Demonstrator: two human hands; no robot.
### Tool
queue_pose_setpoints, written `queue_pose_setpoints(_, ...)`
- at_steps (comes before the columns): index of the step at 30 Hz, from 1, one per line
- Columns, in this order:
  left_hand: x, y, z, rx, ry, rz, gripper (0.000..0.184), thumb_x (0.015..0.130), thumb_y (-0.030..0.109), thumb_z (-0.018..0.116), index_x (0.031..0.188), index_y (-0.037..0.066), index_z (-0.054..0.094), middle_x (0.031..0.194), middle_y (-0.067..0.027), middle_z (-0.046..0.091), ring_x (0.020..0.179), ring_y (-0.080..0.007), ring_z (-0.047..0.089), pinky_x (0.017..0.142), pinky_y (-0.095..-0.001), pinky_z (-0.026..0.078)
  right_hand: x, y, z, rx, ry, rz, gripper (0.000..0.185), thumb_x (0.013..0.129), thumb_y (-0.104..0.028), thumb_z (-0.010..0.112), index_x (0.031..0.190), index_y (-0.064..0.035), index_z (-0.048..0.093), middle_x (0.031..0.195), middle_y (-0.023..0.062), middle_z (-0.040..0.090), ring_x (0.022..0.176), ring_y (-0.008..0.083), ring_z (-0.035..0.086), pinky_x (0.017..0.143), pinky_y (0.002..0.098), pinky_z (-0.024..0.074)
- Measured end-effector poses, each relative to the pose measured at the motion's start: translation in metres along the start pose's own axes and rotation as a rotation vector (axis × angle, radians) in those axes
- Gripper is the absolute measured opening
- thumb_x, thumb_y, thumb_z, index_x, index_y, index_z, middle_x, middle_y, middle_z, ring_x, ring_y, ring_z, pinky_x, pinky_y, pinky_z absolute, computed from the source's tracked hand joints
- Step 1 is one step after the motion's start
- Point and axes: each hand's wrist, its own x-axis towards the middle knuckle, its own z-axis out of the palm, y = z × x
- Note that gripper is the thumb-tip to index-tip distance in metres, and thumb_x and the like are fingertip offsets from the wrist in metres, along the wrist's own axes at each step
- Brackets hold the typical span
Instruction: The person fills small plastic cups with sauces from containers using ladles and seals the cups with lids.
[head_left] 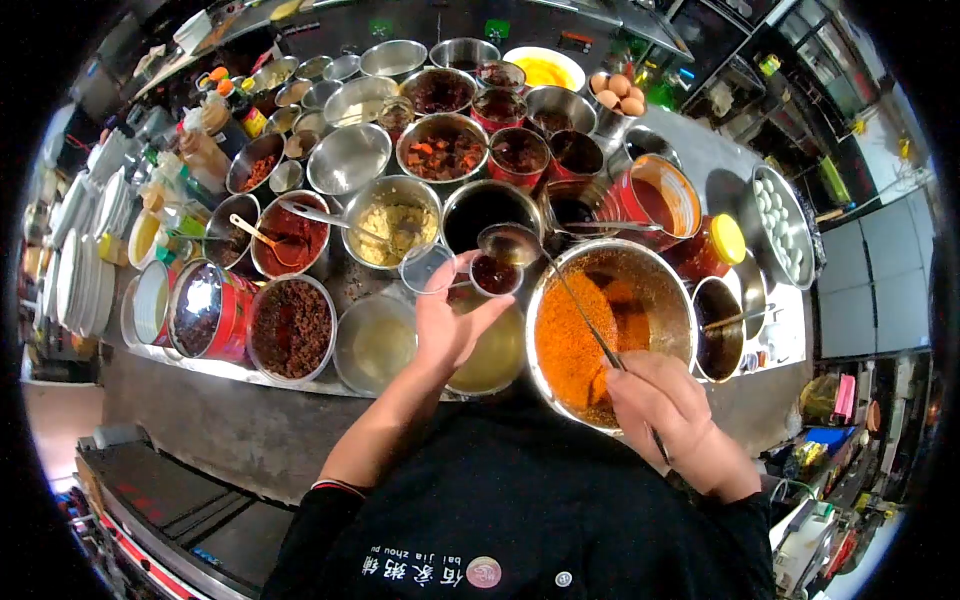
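"What am I standing at?"

"A grey counter (715, 150), crowded with round containers. Stacked white plates (80, 270) line your left side, and pale panels (850, 270) stand beyond the right end."

"And my hands?"

"Your left hand (455, 325) has its fingertips around a small clear cup (496, 275) of dark red liquid, raised over the containers near the middle. A clear round piece (425, 268) sits by the same fingers (lid or second cup, I can't tell). Your right hand (665, 410) is closed around the long, thin handle of a metal ladle (585, 310), its rounded bowl right at the cup."

"What are the textures like?"

"The big shiny metal pot (665, 300) on the right holds grainy orange sauce (575, 320). Left of it, past a basin of cloudy yellowish liquid, there's dark, crumbly mince-like stuff (290, 330) in a round tub. Behind your left hand is a lumpy yellow paste (400, 222); farther back, smooth brown eggs (620, 95) are heaped up."

"Any writing?"

"Your black shirt (540, 500) says 'bai jia zhou pu', with Chinese characters and a round pink emblem (484, 572) (upside down from up here). The red tin (235, 315) on the left has print too small to read, and the yellow-lidded jar (727, 240) shows no wording I can make out."
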Motion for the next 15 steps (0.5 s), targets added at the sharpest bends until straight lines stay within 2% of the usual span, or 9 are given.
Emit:
queue_pose_setpoints(2,-0.001,0.0,-0.001,-0.043,0.073,0.064,0.052,0.066,0.008,0.076,0.113,0.001,0.054,0.102,-0.0067,0.062,0.092,-0.0136,0.058,0.082,-0.0261,0.045,-0.002,0.001,-0.001,-0.031,-0.016,-0.047,0.031,0.066,0.002,0.067,0.096,0.0012,0.059,0.091,0.0158,0.059,0.076,0.0288,0.062,0.067,0.0347,0.0505)
queue_pose_setpoints(4,0.001,0.002,-0.003,-0.09,0.052,0.069,0.053,0.066,0.007,0.076,0.113,0.001,0.053,0.103,-0.0066,0.061,0.093,-0.0137,0.058,0.082,-0.0261,0.046,-0.003,0.0,-0.002,-0.047,0.029,-0.026,0.029,0.067,0.005,0.066,0.095,0.001,0.059,0.09,0.0162,0.061,0.076,0.0279,0.062,0.066,0.0341,0.0508)
queue_pose_setpoints(6,0.002,0.005,-0.005,-0.136,0.029,0.075,0.053,0.066,0.006,0.076,0.113,0.0,0.053,0.103,-0.0065,0.061,0.093,-0.0137,0.059,0.082,-0.0261,0.046,-0.005,0.011,0.004,-0.031,0.211,0.009,0.025,0.07,0.008,0.064,0.093,0.0009,0.059,0.089,0.0171,0.063,0.076,0.0271,0.063,0.065,0.032,0.0512)
queue_pose_setpoints(7,0.002,0.005,-0.006,-0.141,0.033,0.074,0.053,0.066,0.005,0.076,0.114,0.0,0.053,0.104,-0.0066,0.061,0.093,-0.0135,0.058,0.082,-0.0264,0.047,-0.001,0.016,0.001,0.02,0.236,0.134,0.019,0.075,0.01,0.061,0.091,0.0017,0.058,0.088,0.0178,0.065,0.075,0.0257,0.065,0.066,0.0306,0.0518)
queue_pose_setpoints(8,0.002,0.006,-0.007,-0.146,0.035,0.072,0.053,0.066,0.005,0.076,0.114,0.0,0.053,0.106,-0.0066,0.06,0.094,-0.0133,0.058,0.082,-0.0266,0.047,-0.006,0.03,0.014,0.102,0.413,0.255,0.011,0.08,0.007,0.058,0.09,0.0024,0.057,0.086,0.0146,0.065,0.074,0.0216,0.065,0.067,0.0283,0.0516)
queue_pose_setpoints(10,-0.001,0.008,-0.012,-0.11,0.015,0.09,0.055,0.066,0.004,0.076,0.116,0.0,0.052,0.107,-0.007,0.06,0.096,-0.0133,0.057,0.083,-0.0269,0.047,0.002,0.047,0.025,0.238,0.542,0.529,0.006,0.084,0.003,0.057,0.09,0.0028,0.056,0.082,0.0099,0.064,0.073,0.0169,0.065,0.068,0.0264,0.051)
queue_pose_setpoints(12,-0.005,0.011,-0.016,-0.075,-0.016,0.111,0.056,0.066,0.003,0.076,0.117,0.0,0.051,0.109,-0.0074,0.059,0.097,-0.0134,0.057,0.083,-0.0271,0.047,0.004,0.076,0.04,0.303,0.566,0.688,0.006,0.086,-0.001,0.057,0.09,0.0026,0.057,0.08,0.0072,0.063,0.07,0.0149,0.064,0.067,0.0242,0.05)
queue_pose_setpoints(14,-0.013,0.019,-0.021,-0.112,-0.041,0.068,0.061,0.066,0.002,0.076,0.12,-0.002,0.048,0.112,-0.009,0.058,0.101,-0.0147,0.056,0.086,-0.0273,0.046,0.004,0.102,0.055,0.384,0.525,0.81,0.012,0.088,-0.004,0.055,0.097,0.0036,0.054,0.083,0.0111,0.063,0.073,0.016,0.064,0.067,0.0262,0.0513)
queue_pose_setpoints(15,-0.016,0.021,-0.024,-0.125,-0.077,0.088,0.067,0.067,0.001,0.075,0.125,-0.005,0.043,0.114,-0.0106,0.056,0.103,-0.0158,0.055,0.089,-0.0278,0.045,0.002,0.118,0.063,0.32,0.487,0.822,0.013,0.087,-0.006,0.057,0.096,0.0034,0.055,0.082,0.0106,0.063,0.072,0.0148,0.063,0.064,0.025,0.0498)
